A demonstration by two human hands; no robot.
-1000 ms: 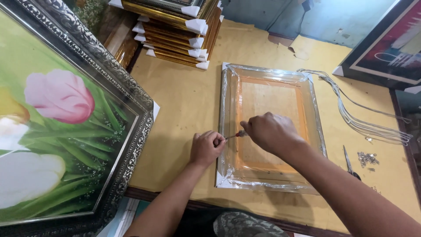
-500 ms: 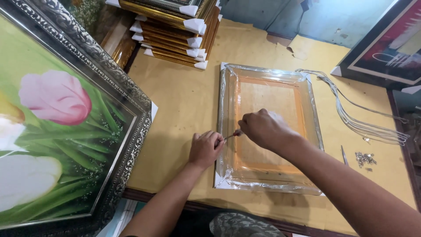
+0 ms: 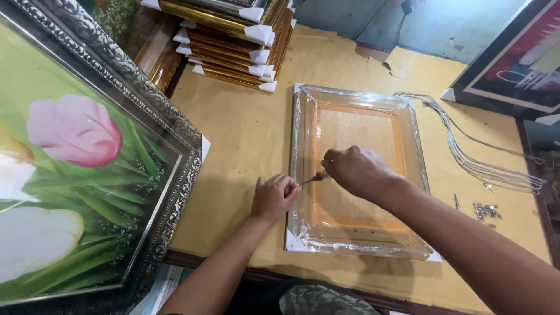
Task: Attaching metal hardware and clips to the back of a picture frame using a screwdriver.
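Note:
A picture frame (image 3: 356,108) wrapped in clear plastic lies back-side up on the yellow table (image 3: 245,134). My right hand (image 3: 356,171) is closed around a small screwdriver (image 3: 312,178) whose tip points left at the frame's left rail. My left hand (image 3: 273,198) rests at that rail's outer edge, its fingers pinched together right at the tool's tip. Whatever it pinches is too small to make out.
A large flower painting in an ornate silver frame (image 3: 87,169) leans at the left. Stacked gold frames (image 3: 233,41) sit at the back. A bundle of cord (image 3: 478,157) and small metal hardware (image 3: 484,211) lie right of the wrapped frame; another dark-framed picture (image 3: 513,64) stands far right.
Both hands stay at the frame's left rail; they shift only slightly as the view moves a little.

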